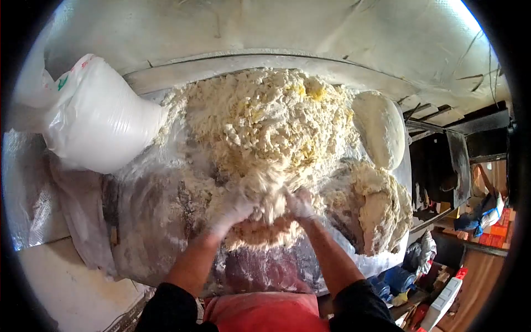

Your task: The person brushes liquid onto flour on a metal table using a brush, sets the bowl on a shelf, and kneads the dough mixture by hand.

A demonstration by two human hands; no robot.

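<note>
A large heap of crumbly, floury dough with yellow patches covers the middle of the floured table. Both of my hands are white with flour and work at the heap's near edge. My left hand presses into the loose dough from the left, its fingers blurred and partly buried. From the right, my right hand reaches into the same dough, its fingertips hidden. Between them a clump of shaggy dough is smeared by motion.
A full white plastic sack stands at the left. At the right lie a smooth dough mass and a rougher one. A wall rises behind the table. Beyond its right edge are dark shelving, blue containers and a white-and-red object.
</note>
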